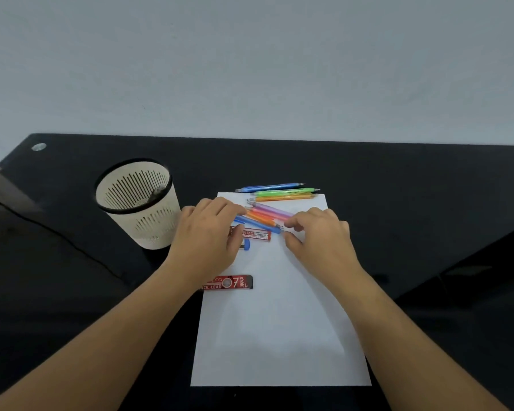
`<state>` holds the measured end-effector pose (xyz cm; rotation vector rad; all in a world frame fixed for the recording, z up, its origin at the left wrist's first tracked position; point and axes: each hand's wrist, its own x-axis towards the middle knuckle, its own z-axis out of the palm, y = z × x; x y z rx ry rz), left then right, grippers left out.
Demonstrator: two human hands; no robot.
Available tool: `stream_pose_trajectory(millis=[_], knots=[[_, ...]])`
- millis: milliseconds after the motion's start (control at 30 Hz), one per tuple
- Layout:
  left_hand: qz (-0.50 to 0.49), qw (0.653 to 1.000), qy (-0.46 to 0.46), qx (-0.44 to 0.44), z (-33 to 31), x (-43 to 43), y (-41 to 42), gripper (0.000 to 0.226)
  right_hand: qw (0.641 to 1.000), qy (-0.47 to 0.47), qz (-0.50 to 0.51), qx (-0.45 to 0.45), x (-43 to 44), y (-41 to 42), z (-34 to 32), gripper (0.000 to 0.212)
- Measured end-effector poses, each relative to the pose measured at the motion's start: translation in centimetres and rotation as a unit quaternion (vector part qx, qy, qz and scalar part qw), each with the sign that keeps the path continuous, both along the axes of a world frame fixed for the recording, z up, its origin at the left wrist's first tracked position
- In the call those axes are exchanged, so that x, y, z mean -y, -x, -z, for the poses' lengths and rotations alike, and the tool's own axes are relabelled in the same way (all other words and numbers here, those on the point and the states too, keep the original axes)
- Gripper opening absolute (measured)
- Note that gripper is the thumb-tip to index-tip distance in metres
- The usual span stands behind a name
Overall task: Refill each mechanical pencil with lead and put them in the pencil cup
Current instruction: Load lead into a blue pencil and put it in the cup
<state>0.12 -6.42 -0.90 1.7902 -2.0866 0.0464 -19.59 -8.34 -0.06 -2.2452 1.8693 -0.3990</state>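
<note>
Blue pencil (258, 224) is sitting over the paper (279, 321) btwn both hands: L hand (205, 235) is curling fingers round its back end, R hand (318, 235) is pinching its tip w/ thumb + forefinger. Lead case (255, 234) is lying just below; pencil cup (161, 229) is standing to the left.

Glossy black table (398, 179), matt white paper sheet (276, 330), slotted cream plastic pencil cup (149, 221), translucent coloured plastic mechanical pencils (282, 193), glossy red lead case (230, 282)

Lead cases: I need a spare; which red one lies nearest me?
The case printed with a big 7, at the paper's left edge; the other case lies farther off, beside the pencils.
</note>
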Motion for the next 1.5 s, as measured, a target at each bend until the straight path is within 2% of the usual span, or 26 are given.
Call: stream_pose_trajectory(millis=[333,533,800,1100,1367,1500], knots=[[0.001,1.000,-0.014,-0.008,1.0,0.2,-0.4,0.034,0.999,-0.014,-0.027,-0.037,0.4,-0.5,0.6,0.026],[-0.034,0.999,0.013,-0.035,0.0,-1.6,-0.5,0.031,0.999,-0.005,-0.006,-0.044,-1.2,0.1,-0.1,0.023],[-0.022,0.997,0.032,-0.071,-1.4,-5.3,-0.7,0.034,0.999,0.005,0.015,-0.043,-5.2,1.4,-2.3,0.016],[0.018,0.992,-0.006,-0.124,-0.8,-10.0,-0.5,0.027,1.000,-0.011,-0.003,-0.008,-10.4,2.4,-2.9,0.013],[0.005,0.988,-0.032,-0.151,0.7,-13.2,-1.1,0.018,0.993,-0.058,-0.007,0.103,-13.3,2.2,-1.6,0.009],[0.008,0.987,-0.036,-0.158,1.0,-13.9,-0.9,0.018,0.995,-0.046,-0.021,0.089,-13.6,2.2,-1.0,0.016]])
